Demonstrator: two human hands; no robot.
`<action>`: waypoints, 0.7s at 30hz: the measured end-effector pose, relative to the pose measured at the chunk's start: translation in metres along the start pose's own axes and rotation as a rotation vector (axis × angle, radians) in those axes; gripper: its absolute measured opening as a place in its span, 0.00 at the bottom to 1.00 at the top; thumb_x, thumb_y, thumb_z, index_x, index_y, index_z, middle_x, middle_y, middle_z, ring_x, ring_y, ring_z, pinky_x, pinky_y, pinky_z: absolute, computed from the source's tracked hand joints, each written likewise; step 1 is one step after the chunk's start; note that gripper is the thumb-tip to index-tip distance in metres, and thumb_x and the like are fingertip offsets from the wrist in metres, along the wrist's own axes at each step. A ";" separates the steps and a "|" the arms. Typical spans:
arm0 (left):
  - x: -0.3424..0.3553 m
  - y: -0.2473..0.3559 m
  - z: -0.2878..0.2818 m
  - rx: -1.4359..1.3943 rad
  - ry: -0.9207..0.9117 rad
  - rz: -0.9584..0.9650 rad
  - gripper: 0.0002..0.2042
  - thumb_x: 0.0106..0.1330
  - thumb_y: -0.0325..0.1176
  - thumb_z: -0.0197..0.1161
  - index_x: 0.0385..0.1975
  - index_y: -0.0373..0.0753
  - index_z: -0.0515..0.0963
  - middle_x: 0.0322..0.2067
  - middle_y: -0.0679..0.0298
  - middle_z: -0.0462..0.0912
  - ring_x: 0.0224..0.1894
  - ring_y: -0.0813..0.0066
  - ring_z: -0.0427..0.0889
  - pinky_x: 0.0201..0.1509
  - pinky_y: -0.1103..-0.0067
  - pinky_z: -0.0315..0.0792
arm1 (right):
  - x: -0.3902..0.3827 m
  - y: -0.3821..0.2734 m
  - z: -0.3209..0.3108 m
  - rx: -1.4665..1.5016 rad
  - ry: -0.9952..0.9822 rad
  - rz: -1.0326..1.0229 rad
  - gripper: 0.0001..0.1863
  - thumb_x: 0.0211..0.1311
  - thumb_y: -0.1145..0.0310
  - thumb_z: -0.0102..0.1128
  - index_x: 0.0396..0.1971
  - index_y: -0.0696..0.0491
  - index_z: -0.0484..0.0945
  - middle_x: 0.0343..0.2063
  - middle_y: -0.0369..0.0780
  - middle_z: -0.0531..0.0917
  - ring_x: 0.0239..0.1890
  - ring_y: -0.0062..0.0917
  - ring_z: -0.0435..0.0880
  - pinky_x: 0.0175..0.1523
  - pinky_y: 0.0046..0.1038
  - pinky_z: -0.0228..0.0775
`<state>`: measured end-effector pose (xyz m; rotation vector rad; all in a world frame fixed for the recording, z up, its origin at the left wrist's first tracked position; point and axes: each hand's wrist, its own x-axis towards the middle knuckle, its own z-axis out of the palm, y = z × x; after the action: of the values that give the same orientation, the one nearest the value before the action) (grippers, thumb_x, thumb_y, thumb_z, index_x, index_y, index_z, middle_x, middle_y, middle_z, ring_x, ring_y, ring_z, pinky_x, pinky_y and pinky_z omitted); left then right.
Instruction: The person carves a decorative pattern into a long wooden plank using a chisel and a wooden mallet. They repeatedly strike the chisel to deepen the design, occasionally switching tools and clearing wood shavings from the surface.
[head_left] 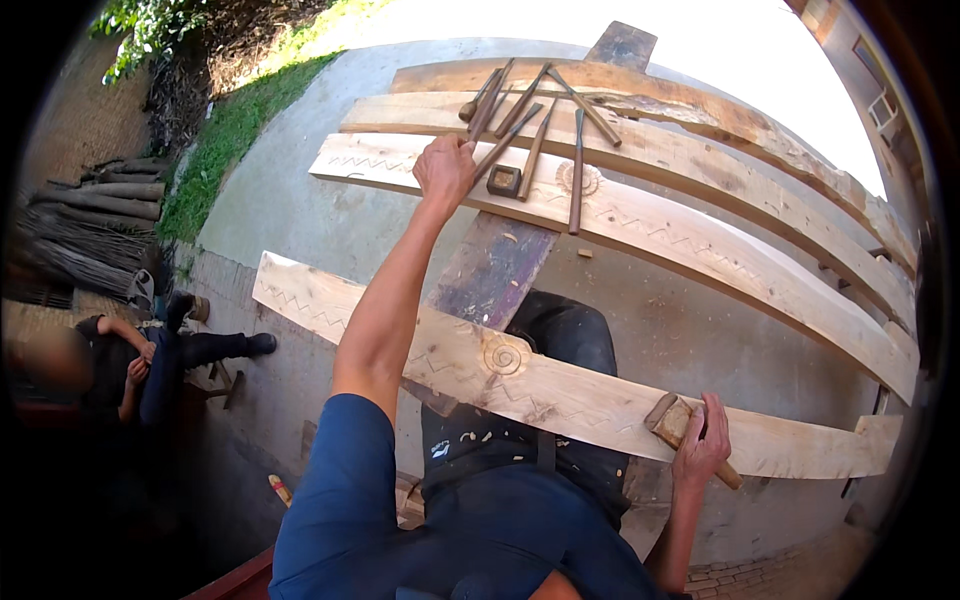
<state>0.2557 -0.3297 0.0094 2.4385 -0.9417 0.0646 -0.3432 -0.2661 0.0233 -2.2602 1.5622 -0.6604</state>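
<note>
- The left hand (pixel 444 168) is stretched far forward, its fingers curled down over the near ends of a bundle of long wooden-handled carving chisels (pixel 528 125); whether they pinch one chisel or only touch the ends cannot be told from this angle.
- The right hand (pixel 702 447) has its fingers wrapped firmly around a short wooden mallet (pixel 676 421), which rests on the near pale carved plank (pixel 560 395).
- The chisels lie fanned across the far pale plank with a zigzag pattern (pixel 640 215), beside a small dark square block (pixel 504 181).
- To pick well, the person would best close on a single handle near its end and lift it straight up, since the handles overlap and a sideways drag could roll the neighbours.
- Keeping the mallet flat on the plank steadies the body during the long reach.
- Another person sits on the concrete ground (pixel 290 210) to the left.
</note>
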 end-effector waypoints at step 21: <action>-0.028 -0.013 -0.013 -0.018 -0.079 0.012 0.17 0.74 0.47 0.68 0.44 0.41 0.94 0.39 0.51 0.94 0.47 0.47 0.93 0.55 0.58 0.82 | 0.003 0.002 0.009 0.011 0.040 -0.045 0.12 0.79 0.75 0.56 0.50 0.60 0.89 0.51 0.49 0.92 0.57 0.48 0.91 0.67 0.44 0.80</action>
<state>0.2445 -0.2976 0.0081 2.4347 -0.9868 -0.0358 -0.3388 -0.2694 0.0155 -2.2941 1.5262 -0.7282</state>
